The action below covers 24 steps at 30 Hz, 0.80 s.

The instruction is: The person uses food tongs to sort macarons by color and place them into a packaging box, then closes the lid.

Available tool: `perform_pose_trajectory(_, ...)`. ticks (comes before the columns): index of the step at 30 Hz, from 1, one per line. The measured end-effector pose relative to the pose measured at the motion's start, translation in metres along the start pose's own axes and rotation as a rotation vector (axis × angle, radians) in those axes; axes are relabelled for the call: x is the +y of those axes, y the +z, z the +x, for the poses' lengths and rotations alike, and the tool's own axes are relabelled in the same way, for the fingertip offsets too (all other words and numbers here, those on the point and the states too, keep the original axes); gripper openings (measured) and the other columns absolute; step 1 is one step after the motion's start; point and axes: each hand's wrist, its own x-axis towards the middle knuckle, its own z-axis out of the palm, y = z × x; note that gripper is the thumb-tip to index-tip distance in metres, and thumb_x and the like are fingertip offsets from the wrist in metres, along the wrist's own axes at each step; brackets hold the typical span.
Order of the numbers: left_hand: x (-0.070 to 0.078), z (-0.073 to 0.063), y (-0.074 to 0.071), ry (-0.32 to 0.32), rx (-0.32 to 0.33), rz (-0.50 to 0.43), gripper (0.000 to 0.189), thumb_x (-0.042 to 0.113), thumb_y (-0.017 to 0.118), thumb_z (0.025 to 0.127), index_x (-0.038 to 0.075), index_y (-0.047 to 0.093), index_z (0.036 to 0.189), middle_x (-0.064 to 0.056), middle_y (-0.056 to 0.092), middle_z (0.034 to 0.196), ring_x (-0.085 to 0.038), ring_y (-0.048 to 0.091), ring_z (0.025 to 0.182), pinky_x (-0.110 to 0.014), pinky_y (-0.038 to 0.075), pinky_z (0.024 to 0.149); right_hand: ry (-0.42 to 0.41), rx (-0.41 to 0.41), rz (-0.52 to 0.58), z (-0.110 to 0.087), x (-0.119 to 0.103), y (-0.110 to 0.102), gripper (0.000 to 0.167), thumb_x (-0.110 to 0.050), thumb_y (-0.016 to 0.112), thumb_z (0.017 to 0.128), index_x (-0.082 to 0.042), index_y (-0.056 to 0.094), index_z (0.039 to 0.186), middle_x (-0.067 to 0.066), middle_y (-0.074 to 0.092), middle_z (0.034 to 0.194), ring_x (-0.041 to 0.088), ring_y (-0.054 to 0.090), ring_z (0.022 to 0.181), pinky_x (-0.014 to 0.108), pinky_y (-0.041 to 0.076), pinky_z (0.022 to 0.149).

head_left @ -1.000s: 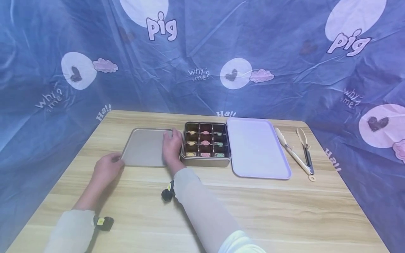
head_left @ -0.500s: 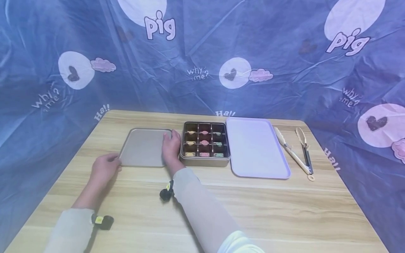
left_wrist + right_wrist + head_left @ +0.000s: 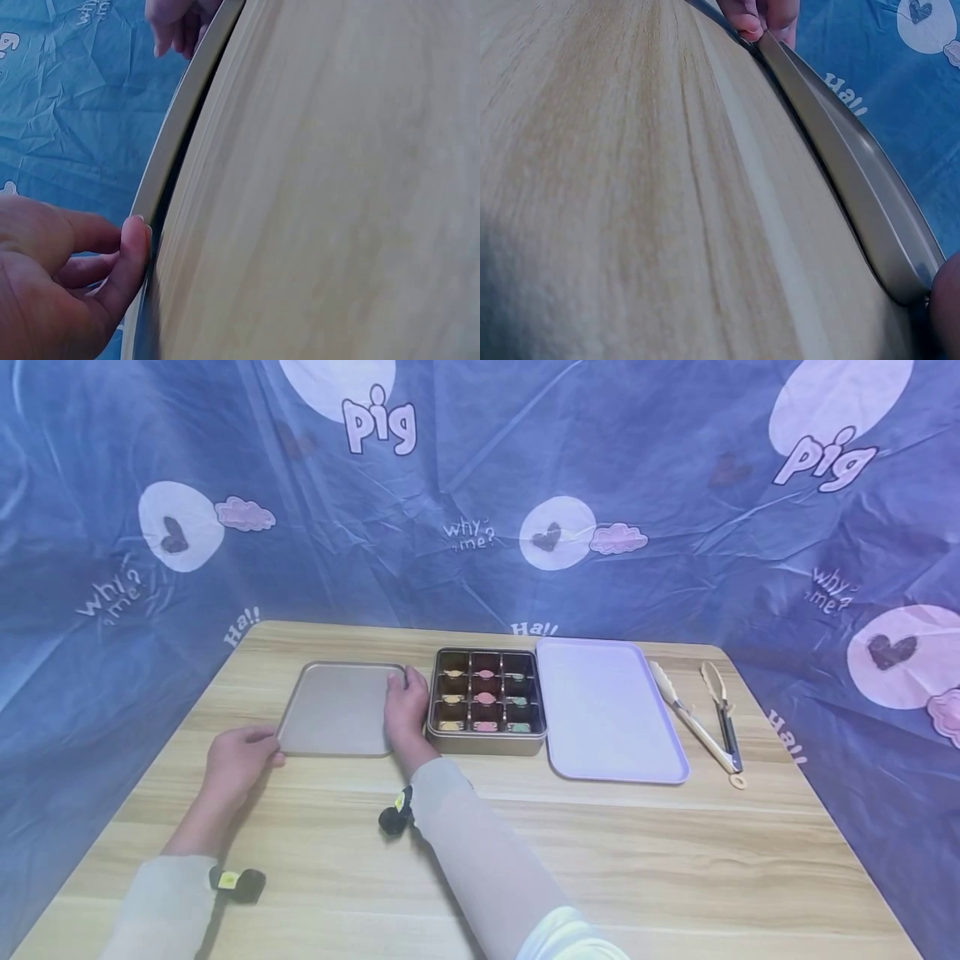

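Note:
A grey-beige square tin lid (image 3: 337, 710) with a raised rim lies level, close over the left part of the table. My left hand (image 3: 236, 764) pinches its near left corner, the thumb on the rim in the left wrist view. Along the opposite edge, my right hand (image 3: 407, 710) grips the lid's right side, its fingers between the lid and the tin. That tin (image 3: 487, 743) has a brown divider insert with several compartments, holding small yellow, pink and green pieces. In the right wrist view a dark line shows beneath the lid's side wall (image 3: 855, 187).
Right of the tin lies a pale lilac tray (image 3: 615, 710). Beyond it, tongs (image 3: 697, 731) lie spread on the wooden table (image 3: 637, 868), with a ring at their near end. A blue printed cloth (image 3: 480, 460) hangs behind the table.
The lid's left side has moved a little to the left, with my left hand following on its corner. My right hand has stayed almost in place beside the tin.

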Motion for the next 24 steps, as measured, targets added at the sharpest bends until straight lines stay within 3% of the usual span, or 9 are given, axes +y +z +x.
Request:
perform_pose_trajectory(3, -0.001, 0.0, -0.002, -0.013, 0.004, -0.006, 0.044, 0.016, 0.054, 0.099, -0.008, 0.056, 0.136, -0.027, 0.068, 0.121, -0.003, 0.069, 0.074, -0.02, 0.051, 0.077, 0.01, -0.006, 0.003, 0.001, 0.0, -0.001, 0.048, -0.022, 0.06, 0.101, -0.001, 0.053, 0.144, 0.012, 0.051, 0.151, 0.03, 0.046, 0.142, 0.04, 0.039, 0.118)
perform_pose_trajectory(6, -0.002, 0.0, -0.004, -0.027, 0.003, -0.027, 0.045, 0.017, 0.054, 0.099, -0.008, 0.056, 0.136, -0.024, 0.07, 0.118, -0.003, 0.069, 0.073, -0.016, 0.049, 0.073, 0.026, -0.012, 0.008, 0.002, 0.0, -0.001, 0.049, -0.022, 0.06, 0.101, -0.002, 0.051, 0.145, 0.012, 0.05, 0.152, 0.03, 0.047, 0.141, 0.039, 0.041, 0.117)
perform_pose_trajectory(13, -0.004, -0.004, -0.008, -0.023, -0.007, -0.097, 0.046, 0.017, 0.055, 0.101, -0.011, 0.052, 0.138, -0.018, 0.073, 0.11, -0.003, 0.07, 0.072, -0.018, 0.057, 0.069, 0.042, -0.026, 0.047, 0.004, -0.001, -0.001, 0.043, -0.019, 0.059, 0.101, -0.002, 0.056, 0.141, 0.015, 0.058, 0.143, 0.03, 0.057, 0.131, 0.037, 0.049, 0.11)
perform_pose_trajectory(19, -0.002, -0.011, -0.013, -0.035, -0.022, -0.066, 0.048, 0.02, 0.055, 0.102, -0.01, 0.051, 0.139, -0.025, 0.068, 0.121, -0.003, 0.07, 0.075, -0.011, 0.049, 0.073, 0.045, -0.036, 0.072, 0.001, -0.001, 0.0, 0.04, -0.016, 0.059, 0.101, -0.004, 0.059, 0.139, 0.015, 0.062, 0.139, 0.029, 0.059, 0.13, 0.038, 0.049, 0.109)
perform_pose_trajectory(24, -0.004, -0.012, -0.017, -0.049, -0.023, -0.076, 0.051, 0.023, 0.056, 0.102, -0.01, 0.05, 0.14, -0.014, 0.075, 0.108, -0.001, 0.07, 0.075, -0.014, 0.055, 0.07, 0.046, -0.033, 0.096, -0.001, -0.002, 0.002, 0.039, -0.017, 0.06, 0.1, -0.004, 0.06, 0.138, 0.014, 0.063, 0.138, 0.028, 0.06, 0.129, 0.037, 0.051, 0.107)
